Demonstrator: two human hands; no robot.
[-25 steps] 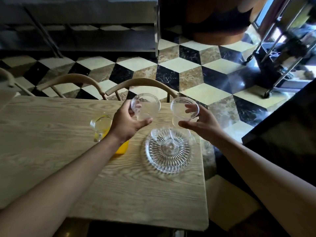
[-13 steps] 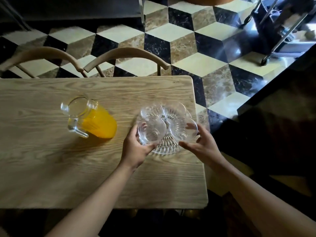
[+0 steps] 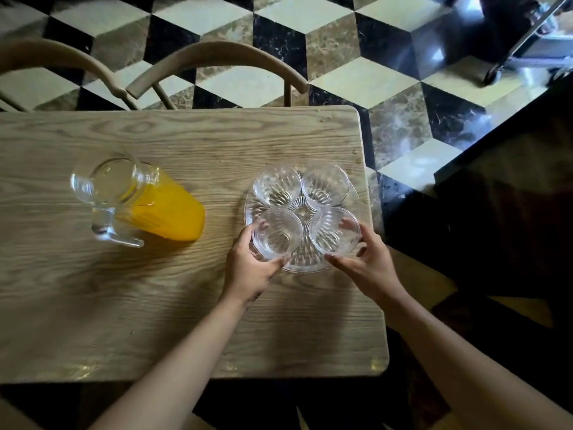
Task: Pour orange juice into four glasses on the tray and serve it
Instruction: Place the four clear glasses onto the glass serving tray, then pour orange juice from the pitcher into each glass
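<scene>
A round ribbed glass tray (image 3: pixel 305 264) lies at the right end of the wooden table (image 3: pixel 155 305). Several empty clear glasses stand on it: two at the back (image 3: pixel 277 184) (image 3: pixel 325 184) and two at the front. My left hand (image 3: pixel 249 270) grips the front left glass (image 3: pixel 277 234). Fingers of my right hand (image 3: pixel 369 265) curl around the front right glass (image 3: pixel 335 231). A clear glass jug of orange juice (image 3: pixel 145 200) with a handle stands to the left of the tray, untouched.
Two curved wooden chair backs (image 3: pixel 217 57) stand behind the table's far edge. Beyond is a checkered floor (image 3: pixel 356 57). A dark counter (image 3: pixel 511 181) lies close to the table's right side, and a wheeled metal cart (image 3: pixel 533 41) stands at the far right.
Both hands have brought a glass each down from above the table onto the front of the tray. The view has tilted down over the table.
</scene>
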